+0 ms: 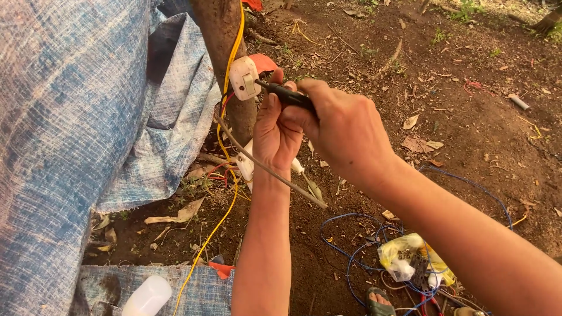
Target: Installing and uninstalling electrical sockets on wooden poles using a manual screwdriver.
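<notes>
Both hands close together: the right hand point(345, 126) grips a black screwdriver point(287, 95), the left hand point(275, 137) steadies it; the tip could slip off the white switch point(244, 78).

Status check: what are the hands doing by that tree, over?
Right hand grips a dark tool, tip at the white switch on the trunk. Left hand steadies the tool. Yellow wire beside switch.
</notes>
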